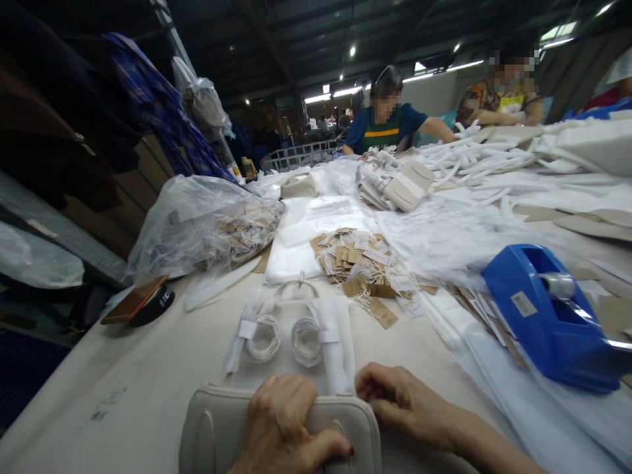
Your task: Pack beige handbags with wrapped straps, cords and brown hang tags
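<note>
A beige bag [230,421] with a zipped-looking top edge and curved loops on its face stands at the bottom of the head view. My left hand [284,421] is closed over its top edge, thumb across the front. At the bag's upper right corner is my right hand [399,401], its fingers curled in; whatever they pinch is hidden. Just beyond lies another pale bag [291,378] with a handle, two coiled straps [263,339] and white foam wrapping [336,345] on its sides.
Paper hang tags [355,260] lie heaped beyond the bags. At right stands a blue tape dispenser [538,316] on plastic sleeves. A clear plastic sack [197,224] and a phone-like brown slab [133,299] are at left. Two people work across the table, by piled bags [409,184].
</note>
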`<state>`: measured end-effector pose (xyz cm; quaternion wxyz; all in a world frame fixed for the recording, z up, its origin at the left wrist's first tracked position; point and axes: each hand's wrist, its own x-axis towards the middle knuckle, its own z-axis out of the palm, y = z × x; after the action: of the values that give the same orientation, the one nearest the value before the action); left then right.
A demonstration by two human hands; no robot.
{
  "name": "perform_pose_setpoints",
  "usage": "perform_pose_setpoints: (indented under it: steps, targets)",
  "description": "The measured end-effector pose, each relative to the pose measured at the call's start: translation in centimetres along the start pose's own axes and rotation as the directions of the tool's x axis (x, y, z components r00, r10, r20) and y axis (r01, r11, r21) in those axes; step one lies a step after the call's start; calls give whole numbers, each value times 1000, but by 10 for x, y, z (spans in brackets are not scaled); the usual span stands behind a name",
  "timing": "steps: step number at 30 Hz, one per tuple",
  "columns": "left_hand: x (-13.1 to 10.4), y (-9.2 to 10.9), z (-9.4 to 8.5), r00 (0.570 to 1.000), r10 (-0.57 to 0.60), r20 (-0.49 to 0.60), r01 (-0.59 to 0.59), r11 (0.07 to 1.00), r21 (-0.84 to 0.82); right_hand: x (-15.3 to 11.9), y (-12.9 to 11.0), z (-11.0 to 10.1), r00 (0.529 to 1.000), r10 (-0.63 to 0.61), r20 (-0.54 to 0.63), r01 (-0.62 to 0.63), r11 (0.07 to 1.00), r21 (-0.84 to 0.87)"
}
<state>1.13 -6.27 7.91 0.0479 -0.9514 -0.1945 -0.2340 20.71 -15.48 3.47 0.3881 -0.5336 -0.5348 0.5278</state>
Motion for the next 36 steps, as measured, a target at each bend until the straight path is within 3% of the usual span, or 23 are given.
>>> perform_pose_setpoints:
  steps: [2,4,8,10,14,16,20,23,27,30,33,36]
  targets:
    - [0,0,0,1000,-2,-4,2,1000,-10,3,-4,2,997,50,-50,-48,998,45]
    - [1,-1,1,1000,-8,-14,8,1000,-21,10,-11,6,982,75,-174,-89,993,-75]
    - [1,-1,3,1000,-31,5,31,998,-60,34,-27,16,896,181,-405,-321,895,-310]
    - [0,-1,5,999,-49,16,50,996,-76,46,-33,19,877,236,-418,-385,867,-317]
    - [1,-1,7,983,-135,125,146,986,-81,57,-36,18,886,217,-410,-346,897,-274]
    - [4,-2,8,934,-224,277,251,966,-64,58,-33,15,893,192,-406,-301,927,-223]
    - [12,-9,8,740,-379,556,470,882,-25,59,-26,14,919,129,-372,-194,970,-144]
    - [15,-18,10,626,-436,647,579,815,-12,65,-24,18,921,112,-373,-173,976,-135]
    - [16,-27,17,556,-467,687,634,773,13,77,-24,24,904,94,-418,-170,974,-148]
    - [16,-31,21,537,-479,694,639,769,36,84,-23,27,881,49,-471,-156,969,-192]
    - [14,-35,26,546,-482,685,642,766,27,86,-21,31,865,-5,-501,-152,950,-272]
    - [11,-36,31,617,-470,631,612,790,-11,77,-14,46,838,-82,-540,-149,917,-370]
